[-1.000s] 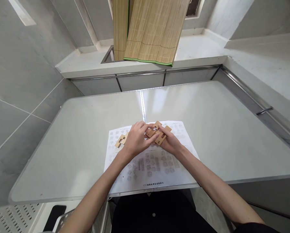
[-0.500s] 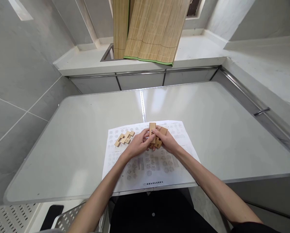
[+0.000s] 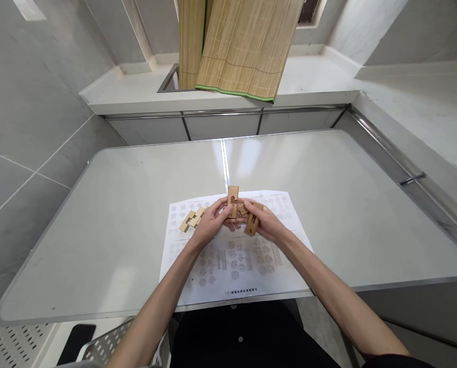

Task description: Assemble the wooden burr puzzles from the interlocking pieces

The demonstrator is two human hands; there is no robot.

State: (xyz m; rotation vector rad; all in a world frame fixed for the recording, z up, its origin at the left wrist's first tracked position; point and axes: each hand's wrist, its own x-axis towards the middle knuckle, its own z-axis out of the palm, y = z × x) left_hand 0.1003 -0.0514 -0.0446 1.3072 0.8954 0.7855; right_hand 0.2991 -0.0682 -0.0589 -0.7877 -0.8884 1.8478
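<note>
Head view: a small cluster of notched wooden puzzle pieces (image 3: 240, 212) is held just above a printed instruction sheet (image 3: 236, 266) that lies on the white table (image 3: 328, 204). The left hand (image 3: 209, 225) is closed in a pinch on an upright notched bar (image 3: 232, 200), thumb and fingertips pressed to its faces. The right hand (image 3: 265, 225) is closed around another piece (image 3: 251, 225), which hangs down from the fingers with a dark mark on its face. Between the two hands the pieces appear to touch, though how they interlock cannot be made out.

Further loose pieces (image 3: 192, 219) lie on the sheet just to the left of the left hand, apart from it.

The blocks are judged light, rigid and smooth-faced, so a firm pinch on the flat sides is suited; the notched ends are better left free. Little fragility is expected, though thin necks at the notches could be the weak spots.

A bamboo mat (image 3: 236, 46) hangs at the far ledge.
</note>
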